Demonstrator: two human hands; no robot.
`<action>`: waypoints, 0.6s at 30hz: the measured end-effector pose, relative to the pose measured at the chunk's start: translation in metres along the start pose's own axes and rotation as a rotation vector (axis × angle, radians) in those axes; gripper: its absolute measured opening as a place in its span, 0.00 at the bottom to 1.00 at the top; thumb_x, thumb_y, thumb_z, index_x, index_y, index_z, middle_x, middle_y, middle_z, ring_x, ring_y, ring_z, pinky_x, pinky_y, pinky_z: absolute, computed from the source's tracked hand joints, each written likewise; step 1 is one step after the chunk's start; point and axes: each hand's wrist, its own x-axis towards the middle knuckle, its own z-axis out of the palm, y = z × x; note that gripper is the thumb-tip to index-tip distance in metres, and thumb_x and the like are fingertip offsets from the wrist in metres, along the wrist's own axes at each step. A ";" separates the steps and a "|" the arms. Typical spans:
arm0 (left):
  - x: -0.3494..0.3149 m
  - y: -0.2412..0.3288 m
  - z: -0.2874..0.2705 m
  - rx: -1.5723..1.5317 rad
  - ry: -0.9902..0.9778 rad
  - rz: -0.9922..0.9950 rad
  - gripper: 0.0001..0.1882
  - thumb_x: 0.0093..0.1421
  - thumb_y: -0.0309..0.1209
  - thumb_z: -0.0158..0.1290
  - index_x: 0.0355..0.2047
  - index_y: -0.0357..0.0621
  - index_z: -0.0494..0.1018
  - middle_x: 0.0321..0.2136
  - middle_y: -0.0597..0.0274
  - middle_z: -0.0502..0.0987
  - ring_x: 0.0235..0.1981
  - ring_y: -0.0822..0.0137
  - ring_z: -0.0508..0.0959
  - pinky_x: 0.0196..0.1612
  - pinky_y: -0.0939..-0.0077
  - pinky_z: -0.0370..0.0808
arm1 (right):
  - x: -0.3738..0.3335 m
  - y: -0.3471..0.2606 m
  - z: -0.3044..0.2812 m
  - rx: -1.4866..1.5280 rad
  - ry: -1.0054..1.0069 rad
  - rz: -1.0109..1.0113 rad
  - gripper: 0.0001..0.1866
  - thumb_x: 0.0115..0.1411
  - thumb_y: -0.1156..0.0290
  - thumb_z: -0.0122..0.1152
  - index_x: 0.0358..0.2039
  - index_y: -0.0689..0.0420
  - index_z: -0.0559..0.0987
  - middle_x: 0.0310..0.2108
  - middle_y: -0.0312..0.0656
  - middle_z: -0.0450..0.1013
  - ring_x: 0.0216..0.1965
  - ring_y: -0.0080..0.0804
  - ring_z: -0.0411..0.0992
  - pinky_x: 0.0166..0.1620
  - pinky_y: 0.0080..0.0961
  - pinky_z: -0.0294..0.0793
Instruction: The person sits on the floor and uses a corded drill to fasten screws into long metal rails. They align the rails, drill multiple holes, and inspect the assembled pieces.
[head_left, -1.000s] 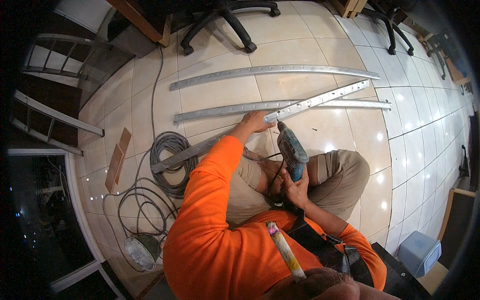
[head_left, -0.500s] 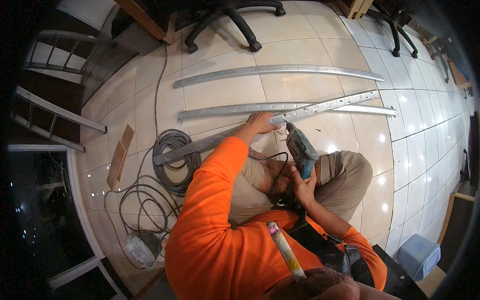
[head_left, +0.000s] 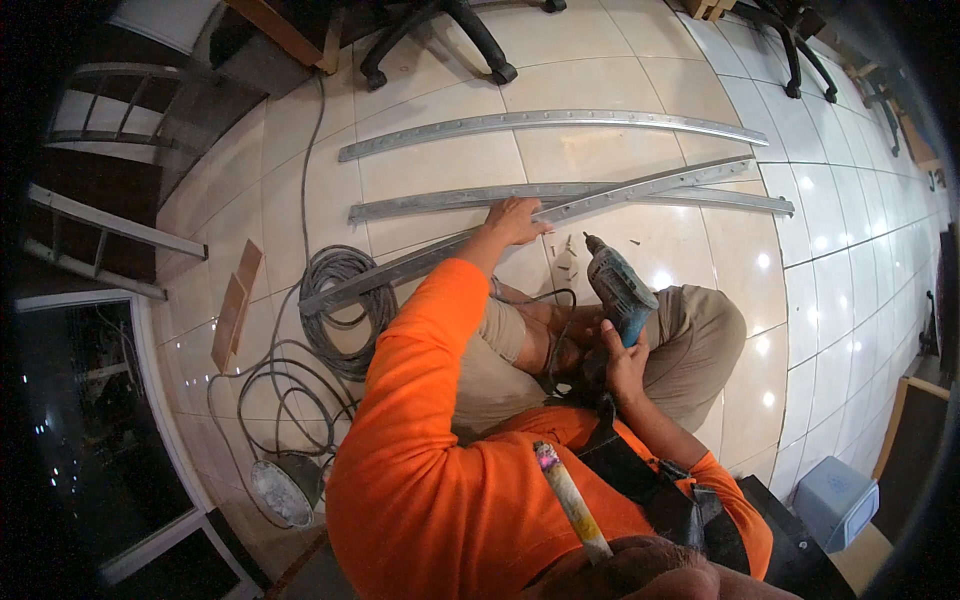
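My left hand [head_left: 515, 221] is closed around the middle of a long perforated metal channel [head_left: 645, 187], which slants from lower left to upper right. In my right hand [head_left: 626, 372] is a blue-green corded power drill [head_left: 622, 290], its tip pointing up and left, apart from the channel. A second metal channel [head_left: 420, 203] lies flat on the tiles and passes beneath the slanted one. Farther off, another channel [head_left: 550, 119] lies on its own. Several small screws [head_left: 567, 267] are scattered on the floor between my left hand and the drill tip.
Under the slanted channel's left end sits a coil of dark cable [head_left: 345, 345], with a round metal lamp-like thing [head_left: 283, 492] nearer me. Brown strips [head_left: 236, 305] lie at left. A chair base [head_left: 440, 40] stands beyond; a blue bin [head_left: 838, 503] is at lower right.
The drill has drawn back from the channel, moving right and toward me. The slanted channel has rolled so its holed face shows less. My left hand stays on it.
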 end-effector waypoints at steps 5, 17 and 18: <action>0.005 -0.007 0.006 0.003 0.038 0.033 0.36 0.57 0.52 0.63 0.60 0.43 0.73 0.56 0.44 0.77 0.59 0.46 0.76 0.62 0.56 0.72 | -0.007 -0.017 -0.002 -0.022 -0.016 0.040 0.20 0.64 0.62 0.69 0.50 0.61 0.75 0.41 0.40 0.78 0.37 0.25 0.74 0.40 0.23 0.73; -0.004 0.004 0.001 0.011 0.015 0.126 0.30 0.60 0.45 0.63 0.59 0.45 0.73 0.54 0.43 0.78 0.57 0.43 0.76 0.60 0.53 0.73 | 0.007 -0.014 0.007 -0.025 -0.080 -0.144 0.19 0.66 0.65 0.66 0.53 0.61 0.76 0.45 0.41 0.79 0.43 0.28 0.76 0.48 0.26 0.74; -0.004 0.005 0.002 0.022 0.024 0.131 0.30 0.60 0.45 0.63 0.59 0.44 0.73 0.54 0.44 0.78 0.57 0.43 0.76 0.60 0.53 0.72 | 0.006 -0.018 0.010 -0.012 -0.089 -0.135 0.20 0.66 0.65 0.66 0.54 0.61 0.76 0.45 0.40 0.79 0.44 0.28 0.76 0.50 0.26 0.73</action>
